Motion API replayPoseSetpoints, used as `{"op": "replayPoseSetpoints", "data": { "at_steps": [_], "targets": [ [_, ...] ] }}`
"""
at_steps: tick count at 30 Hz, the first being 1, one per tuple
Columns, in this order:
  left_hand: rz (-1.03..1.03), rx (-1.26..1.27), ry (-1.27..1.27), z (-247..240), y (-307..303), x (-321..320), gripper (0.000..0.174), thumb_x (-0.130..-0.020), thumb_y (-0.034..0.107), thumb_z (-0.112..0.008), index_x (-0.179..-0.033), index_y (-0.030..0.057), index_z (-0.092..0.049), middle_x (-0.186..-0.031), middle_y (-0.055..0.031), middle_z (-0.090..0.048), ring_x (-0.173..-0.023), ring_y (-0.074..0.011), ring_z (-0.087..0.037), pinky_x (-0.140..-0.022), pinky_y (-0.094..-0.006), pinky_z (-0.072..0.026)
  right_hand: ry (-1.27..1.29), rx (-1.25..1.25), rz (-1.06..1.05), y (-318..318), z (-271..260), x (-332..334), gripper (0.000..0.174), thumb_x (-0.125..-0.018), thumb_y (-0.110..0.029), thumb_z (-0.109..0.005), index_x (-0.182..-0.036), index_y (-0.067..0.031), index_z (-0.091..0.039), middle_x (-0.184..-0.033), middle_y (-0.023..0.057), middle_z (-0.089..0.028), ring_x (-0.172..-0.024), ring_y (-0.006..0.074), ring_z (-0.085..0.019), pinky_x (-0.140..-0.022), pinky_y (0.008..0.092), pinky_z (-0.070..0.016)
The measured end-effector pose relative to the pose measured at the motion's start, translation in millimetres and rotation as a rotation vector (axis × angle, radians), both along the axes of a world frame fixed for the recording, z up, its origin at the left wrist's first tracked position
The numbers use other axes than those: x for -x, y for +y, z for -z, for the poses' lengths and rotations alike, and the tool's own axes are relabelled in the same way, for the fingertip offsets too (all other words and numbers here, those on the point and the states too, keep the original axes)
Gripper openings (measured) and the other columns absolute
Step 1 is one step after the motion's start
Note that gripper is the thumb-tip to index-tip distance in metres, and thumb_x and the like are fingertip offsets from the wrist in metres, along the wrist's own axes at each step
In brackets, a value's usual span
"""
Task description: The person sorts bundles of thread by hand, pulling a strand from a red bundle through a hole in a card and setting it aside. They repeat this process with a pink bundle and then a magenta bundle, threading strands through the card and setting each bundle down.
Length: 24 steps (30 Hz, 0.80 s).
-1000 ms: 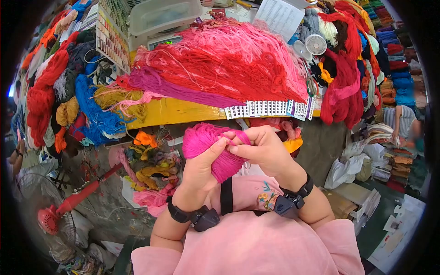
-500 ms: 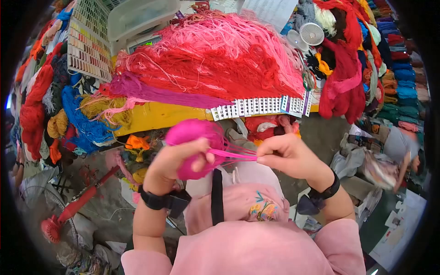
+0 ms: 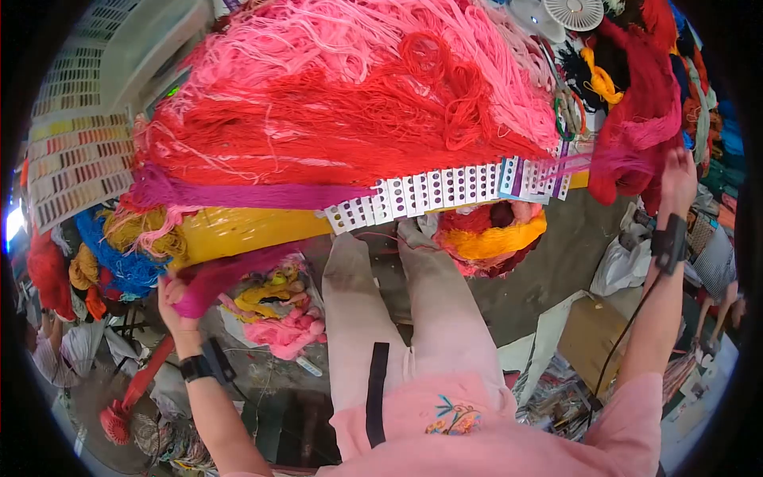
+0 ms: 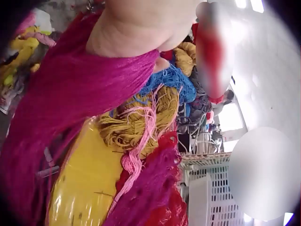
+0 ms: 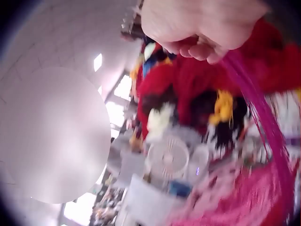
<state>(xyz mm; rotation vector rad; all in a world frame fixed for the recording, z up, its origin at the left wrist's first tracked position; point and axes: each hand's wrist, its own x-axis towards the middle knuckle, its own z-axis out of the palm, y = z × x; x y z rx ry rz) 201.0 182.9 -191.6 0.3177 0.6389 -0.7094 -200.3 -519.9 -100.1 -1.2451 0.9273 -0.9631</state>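
My left hand [image 3: 173,300] is out at the lower left and grips a thick magenta yarn skein [image 3: 218,277] beside the yellow table. In the left wrist view the skein [image 4: 70,108] runs down from under that hand [image 4: 136,28]. My right hand [image 3: 680,171] is raised far to the right, by the hanging red yarn, fingers curled on thin magenta strands [image 3: 574,164] that stretch leftward over the cards. The right wrist view shows the closed hand [image 5: 202,28] with the taut strands [image 5: 265,122] running down from it.
A big red and pink yarn pile [image 3: 358,95] covers the yellow table [image 3: 238,226], with a row of sample cards [image 3: 445,191] along its edge. A colour chart [image 3: 71,167] stands left. Yarn bundles [image 3: 493,238], a cardboard box [image 3: 592,338] and a red fan [image 3: 119,417] crowd the floor.
My hands have spread far apart: the left went down-left with the skein, the right went up-right drawing the strands out. The head view tilted closer to the table.
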Motion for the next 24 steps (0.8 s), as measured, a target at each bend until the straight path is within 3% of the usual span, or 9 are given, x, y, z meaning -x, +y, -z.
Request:
{"op": "replayPoseSetpoints", "data": {
  "at_steps": [2, 5, 6, 9, 10, 13, 19, 21, 24],
  "targets": [
    [0.123, 0.035, 0.030, 4, -83, 36, 0.038, -0.088, 0.019, -0.033, -0.116, -0.0074, -0.032, -0.051, 0.0042, -0.030, -0.041, -0.0036, -0.033, -0.038, -0.0161, -0.0292, 0.123, 0.063, -0.068, 55, 22, -51, 0.010, -0.081, -0.009, -0.044, -0.084, -0.0026, -0.051, -0.077, 0.0065, -0.054, -0.074, 0.0152, -0.052, -0.074, 0.0270, -0.0410],
    [0.582, -0.334, -0.103, 21, -178, 76, 0.027, -0.083, 0.015, -0.044, -0.104, -0.0015, -0.044, -0.049, 0.0058, -0.030, -0.037, -0.0004, -0.028, -0.033, -0.0143, -0.0214, 0.448, -0.223, -0.502, 177, 84, -120, 0.011, -0.069, -0.005, -0.055, -0.078, -0.0013, -0.059, -0.072, 0.0042, -0.057, -0.067, 0.0131, -0.053, -0.061, 0.0266, -0.0431],
    [0.766, -0.500, -0.242, 18, -208, 89, 0.022, -0.080, 0.012, -0.047, -0.097, -0.0025, -0.050, -0.052, 0.0041, -0.039, -0.039, -0.0013, -0.030, -0.035, -0.0152, -0.0225, 0.555, 0.057, -0.567, 209, 111, -136, 0.007, -0.066, -0.004, -0.057, -0.071, -0.0013, -0.060, -0.068, 0.0054, -0.057, -0.065, 0.0136, -0.053, -0.060, 0.0259, -0.0420],
    [1.119, -0.630, -0.404, 31, -273, 116, 0.017, -0.077, 0.008, -0.050, -0.090, -0.0019, -0.054, -0.073, -0.0055, -0.058, -0.047, -0.0061, -0.044, -0.043, -0.0185, -0.0350, 0.526, 0.224, -0.541, 268, 165, -156, 0.009, -0.062, -0.005, -0.060, -0.069, -0.0010, -0.058, -0.067, 0.0092, -0.053, -0.066, 0.0229, -0.052, -0.058, 0.0298, -0.0400],
    [1.175, -0.775, -0.396, 48, -284, 129, 0.018, -0.077, 0.011, -0.052, -0.090, -0.0003, -0.055, -0.069, -0.0042, -0.057, -0.049, -0.0073, -0.046, -0.045, -0.0199, -0.0374, 0.529, 0.261, -0.485, 281, 174, -159, 0.009, -0.062, -0.006, -0.060, -0.069, -0.0018, -0.057, -0.068, 0.0089, -0.052, -0.067, 0.0251, -0.051, -0.059, 0.0314, -0.0392],
    [1.256, -0.890, -0.370, 72, -304, 148, 0.014, -0.077, 0.013, -0.054, -0.084, 0.0015, -0.056, -0.064, -0.0025, -0.055, -0.049, -0.0081, -0.046, -0.045, -0.0212, -0.0376, 0.640, 0.555, -0.518, 303, 185, -161, 0.013, -0.059, -0.005, -0.060, -0.070, -0.0070, -0.053, -0.073, 0.0066, -0.049, -0.068, 0.0249, -0.046, -0.062, 0.0339, -0.0335],
    [1.371, -1.043, -0.756, 66, -297, 147, 0.014, -0.078, 0.016, -0.053, -0.071, 0.0034, -0.053, -0.055, -0.0010, -0.048, -0.044, -0.0105, -0.046, -0.041, -0.0239, -0.0358, 0.627, 0.583, -0.547, 300, 184, -152, 0.026, -0.057, -0.007, -0.059, -0.082, -0.0053, -0.054, -0.080, 0.0077, -0.048, -0.070, 0.0255, -0.044, -0.063, 0.0342, -0.0341],
    [1.182, -0.883, -0.461, 67, -297, 144, 0.016, -0.079, 0.016, -0.051, -0.068, 0.0044, -0.053, -0.054, -0.0001, -0.047, -0.046, -0.0098, -0.045, -0.043, -0.0230, -0.0354, 0.645, 0.625, -0.668, 307, 177, -154, 0.037, -0.059, -0.012, -0.058, -0.094, -0.0027, -0.052, -0.088, 0.0107, -0.046, -0.072, 0.0264, -0.044, -0.064, 0.0344, -0.0349],
    [1.189, -0.787, -0.349, 67, -305, 140, 0.016, -0.080, 0.014, -0.050, -0.068, 0.0045, -0.053, -0.054, 0.0000, -0.047, -0.048, -0.0088, -0.044, -0.045, -0.0222, -0.0351, 0.660, 0.684, -0.727, 310, 167, -154, 0.040, -0.059, -0.016, -0.058, -0.095, -0.0022, -0.051, -0.091, 0.0116, -0.046, -0.074, 0.0267, -0.044, -0.064, 0.0345, -0.0350]
  ]
}}
